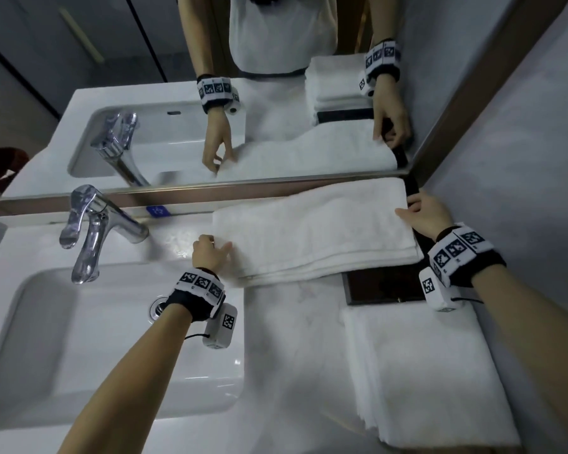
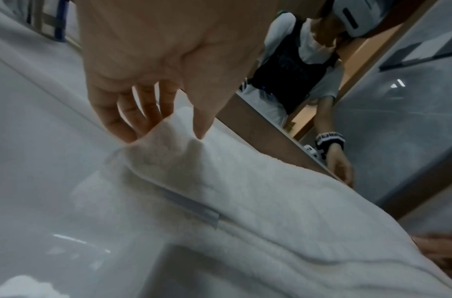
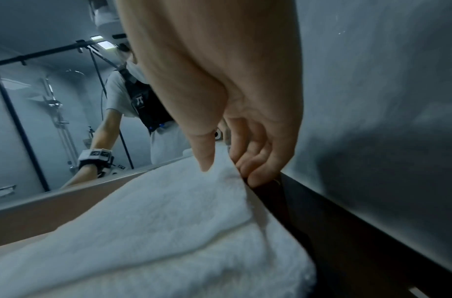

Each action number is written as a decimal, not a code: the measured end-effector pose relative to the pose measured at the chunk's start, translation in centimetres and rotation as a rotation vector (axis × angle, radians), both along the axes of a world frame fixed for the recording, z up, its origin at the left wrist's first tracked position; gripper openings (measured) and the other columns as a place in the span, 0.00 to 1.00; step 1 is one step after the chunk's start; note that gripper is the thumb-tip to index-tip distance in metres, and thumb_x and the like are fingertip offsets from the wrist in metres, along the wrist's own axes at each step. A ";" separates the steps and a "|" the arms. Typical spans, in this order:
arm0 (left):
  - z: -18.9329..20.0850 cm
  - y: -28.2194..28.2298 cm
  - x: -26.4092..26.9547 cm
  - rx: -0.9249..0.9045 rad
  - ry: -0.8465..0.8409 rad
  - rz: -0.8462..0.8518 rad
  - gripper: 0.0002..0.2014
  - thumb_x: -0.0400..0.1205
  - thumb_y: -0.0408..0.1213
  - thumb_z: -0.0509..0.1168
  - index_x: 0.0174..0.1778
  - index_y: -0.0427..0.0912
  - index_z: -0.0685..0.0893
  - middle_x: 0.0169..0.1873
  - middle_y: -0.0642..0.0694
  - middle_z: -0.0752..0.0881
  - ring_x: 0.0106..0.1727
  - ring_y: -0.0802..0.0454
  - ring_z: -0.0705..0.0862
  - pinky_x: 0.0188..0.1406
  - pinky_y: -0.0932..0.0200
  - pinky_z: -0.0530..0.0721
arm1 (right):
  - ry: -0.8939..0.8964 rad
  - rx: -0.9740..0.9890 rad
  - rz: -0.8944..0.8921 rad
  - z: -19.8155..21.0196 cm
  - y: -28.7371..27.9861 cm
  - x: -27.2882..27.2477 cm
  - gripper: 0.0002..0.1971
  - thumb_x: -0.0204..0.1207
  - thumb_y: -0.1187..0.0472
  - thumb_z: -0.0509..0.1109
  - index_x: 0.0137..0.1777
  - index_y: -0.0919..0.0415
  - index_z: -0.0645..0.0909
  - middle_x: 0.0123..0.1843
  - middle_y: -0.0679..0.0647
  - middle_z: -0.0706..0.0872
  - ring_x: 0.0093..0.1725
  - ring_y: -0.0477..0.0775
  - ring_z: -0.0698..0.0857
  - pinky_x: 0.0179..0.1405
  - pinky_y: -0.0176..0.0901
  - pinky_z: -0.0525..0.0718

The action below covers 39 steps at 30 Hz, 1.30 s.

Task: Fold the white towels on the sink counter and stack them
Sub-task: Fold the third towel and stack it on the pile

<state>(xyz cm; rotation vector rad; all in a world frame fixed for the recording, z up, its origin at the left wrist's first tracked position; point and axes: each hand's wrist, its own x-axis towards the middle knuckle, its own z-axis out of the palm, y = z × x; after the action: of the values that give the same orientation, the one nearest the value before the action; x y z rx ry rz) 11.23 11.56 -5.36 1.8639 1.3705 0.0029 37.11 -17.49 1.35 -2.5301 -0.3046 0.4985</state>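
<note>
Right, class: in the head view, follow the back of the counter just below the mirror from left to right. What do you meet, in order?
Faucet → left hand pinching the towel's left end → long folded towel → right hand gripping its right end → grey side wall.

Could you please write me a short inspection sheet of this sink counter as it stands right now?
Surface: white counter with sink; tap behind the basin.
Job's things: towel half folded along the mirror; stack of folded towels near right.
Clutter: dark tray between towel and stack, partly under the towel.
Grips: left hand pinches the towel's left end; right hand pinches its right end.
Cables: short cord on the left wrist camera.
Surroundings: mirror behind, grey wall to the right.
</note>
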 end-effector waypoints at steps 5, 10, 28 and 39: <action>-0.6 -0.7 -1.2 0.031 0.035 -0.001 0.21 0.78 0.41 0.68 0.61 0.29 0.76 0.58 0.34 0.81 0.59 0.37 0.81 0.55 0.51 0.78 | 0.044 -0.022 0.041 -0.2 -0.9 -0.6 0.19 0.80 0.55 0.65 0.56 0.73 0.81 0.57 0.69 0.86 0.58 0.69 0.83 0.61 0.53 0.80; -0.3 -0.8 -1.5 -0.010 0.077 -0.062 0.18 0.79 0.49 0.66 0.40 0.36 0.75 0.40 0.39 0.80 0.44 0.44 0.78 0.43 0.53 0.73 | 0.232 -0.115 0.043 0.2 -1.1 -1.0 0.26 0.79 0.44 0.62 0.28 0.64 0.72 0.41 0.66 0.82 0.54 0.72 0.84 0.59 0.58 0.81; -0.1 -1.5 -3.6 -0.345 -0.105 -0.011 0.10 0.78 0.36 0.70 0.48 0.34 0.79 0.48 0.35 0.83 0.50 0.41 0.83 0.61 0.39 0.82 | 0.225 -0.027 0.049 -0.6 -2.4 -2.2 0.20 0.81 0.56 0.64 0.67 0.70 0.73 0.65 0.67 0.80 0.62 0.68 0.80 0.64 0.58 0.78; 0.6 -7.4 4.2 0.437 -0.045 -0.747 0.29 0.87 0.38 0.52 0.83 0.37 0.49 0.84 0.42 0.49 0.85 0.45 0.46 0.83 0.48 0.47 | -0.363 -0.215 0.705 0.6 5.1 -5.5 0.30 0.79 0.56 0.65 0.80 0.58 0.61 0.85 0.55 0.52 0.84 0.63 0.45 0.81 0.60 0.49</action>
<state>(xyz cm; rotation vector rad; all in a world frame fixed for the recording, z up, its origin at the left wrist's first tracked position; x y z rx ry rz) 15.46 4.20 -4.72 2.6278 0.5974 -0.0380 31.57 -12.43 1.91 -2.6622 -1.3679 0.3262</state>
